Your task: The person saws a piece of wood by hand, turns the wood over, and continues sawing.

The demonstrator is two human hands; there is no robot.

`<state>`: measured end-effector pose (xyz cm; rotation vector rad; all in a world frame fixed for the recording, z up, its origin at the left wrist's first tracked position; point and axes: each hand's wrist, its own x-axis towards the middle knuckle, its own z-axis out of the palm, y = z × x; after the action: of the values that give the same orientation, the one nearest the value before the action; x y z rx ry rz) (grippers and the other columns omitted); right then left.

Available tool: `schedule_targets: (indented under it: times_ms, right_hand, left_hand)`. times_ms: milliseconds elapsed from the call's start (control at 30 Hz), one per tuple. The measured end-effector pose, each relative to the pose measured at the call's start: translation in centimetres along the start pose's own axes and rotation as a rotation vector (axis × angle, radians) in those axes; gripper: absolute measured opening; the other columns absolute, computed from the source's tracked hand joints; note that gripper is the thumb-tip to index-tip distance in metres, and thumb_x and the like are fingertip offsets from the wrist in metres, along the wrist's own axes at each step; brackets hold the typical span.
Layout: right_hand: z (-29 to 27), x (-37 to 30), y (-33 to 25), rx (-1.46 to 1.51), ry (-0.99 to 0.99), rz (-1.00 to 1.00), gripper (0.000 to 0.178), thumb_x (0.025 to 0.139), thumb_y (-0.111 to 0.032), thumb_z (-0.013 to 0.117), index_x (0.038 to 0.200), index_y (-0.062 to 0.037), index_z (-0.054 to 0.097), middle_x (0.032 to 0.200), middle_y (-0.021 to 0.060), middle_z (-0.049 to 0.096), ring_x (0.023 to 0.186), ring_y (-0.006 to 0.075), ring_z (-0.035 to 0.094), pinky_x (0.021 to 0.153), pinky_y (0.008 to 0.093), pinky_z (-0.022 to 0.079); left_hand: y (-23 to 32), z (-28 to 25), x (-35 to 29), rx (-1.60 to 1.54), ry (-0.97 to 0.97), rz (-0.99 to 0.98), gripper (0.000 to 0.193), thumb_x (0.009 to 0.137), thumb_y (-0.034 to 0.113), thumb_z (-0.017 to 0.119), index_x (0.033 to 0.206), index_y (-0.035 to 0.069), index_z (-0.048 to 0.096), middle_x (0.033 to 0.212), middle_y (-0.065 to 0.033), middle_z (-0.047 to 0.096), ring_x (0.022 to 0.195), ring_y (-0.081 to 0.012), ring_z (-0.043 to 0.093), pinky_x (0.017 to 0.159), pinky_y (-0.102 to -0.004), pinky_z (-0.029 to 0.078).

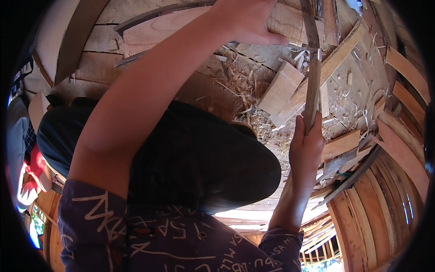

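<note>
My right hand (307,144) is closed around the wooden handle (312,90) of a handsaw. A metal ferrule joins the handle to the toothed saw blade (310,25), which runs up past the top edge of the view. The blade crosses the right end of a pale wooden board (294,28). At the top, my left hand (251,22) grips this board, its thumb stretched along the near edge toward the blade. The other fingertips are partly cut off by the frame. My left forearm hides the board's middle; its left part (156,29) shows beyond.
Wood offcuts (281,87), a long strip (342,54) and curly shavings (240,84) litter the plank floor. Dark narrow strips (149,17) lie along the board. My bent knee (244,167) is close below. Planks (362,217) stand at right; another person's leg (17,136) is at far left.
</note>
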<state>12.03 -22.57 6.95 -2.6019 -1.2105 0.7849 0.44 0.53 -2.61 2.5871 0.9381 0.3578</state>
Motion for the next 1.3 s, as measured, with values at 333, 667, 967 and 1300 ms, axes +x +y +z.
schedule_targets:
  times_ms: [333, 667, 967, 1300]
  right_hand:
    - [0.8, 0.8, -1.1, 0.011, 0.013, 0.065, 0.017, 0.101, -0.021, 0.049, 0.103, -0.0042, 0.051, 0.069, 0.0230, 0.062, 0.070, 0.0450, 0.065, 0.054, 0.0490, 0.044]
    - [1.7, 1.1, -1.4, 0.026, 0.022, 0.049, 0.017, 0.101, -0.021, 0.049, 0.107, -0.0050, 0.051, 0.072, 0.0237, 0.063, 0.071, 0.0454, 0.065, 0.055, 0.0513, 0.043]
    - [2.3, 3.7, -0.1, -0.004, 0.057, -0.059, 0.018, 0.101, -0.021, 0.050, 0.106, -0.0039, 0.051, 0.069, 0.0239, 0.062, 0.068, 0.0450, 0.064, 0.054, 0.0498, 0.043]
    - [0.7, 2.1, -0.7, 0.018, 0.000, 0.016, 0.019, 0.101, -0.021, 0.050, 0.106, -0.0031, 0.052, 0.070, 0.0232, 0.061, 0.066, 0.0430, 0.065, 0.051, 0.0484, 0.041]
  left_hand:
    - [0.1, -0.6, 0.4, -0.034, -0.024, -0.080, 0.077, 0.070, 0.059, 0.072, 0.110, -0.005, 0.058, 0.105, -0.0221, 0.067, 0.098, -0.0354, 0.066, 0.091, -0.0470, 0.048]
    - [0.1, -0.4, 0.9, -0.025, -0.086, -0.143, 0.075, 0.072, 0.058, 0.072, 0.109, -0.006, 0.058, 0.100, -0.0207, 0.068, 0.098, -0.0345, 0.066, 0.090, -0.0473, 0.048]
    - [0.8, -1.1, 1.6, -0.101, -0.116, -0.204, 0.083, 0.075, 0.063, 0.066, 0.117, -0.008, 0.056, 0.105, -0.0226, 0.068, 0.100, -0.0351, 0.067, 0.091, -0.0456, 0.049]
    - [0.7, -0.1, 1.4, -0.049, -0.102, -0.190, 0.082, 0.076, 0.062, 0.067, 0.114, -0.009, 0.055, 0.100, -0.0243, 0.068, 0.095, -0.0362, 0.067, 0.087, -0.0456, 0.052]
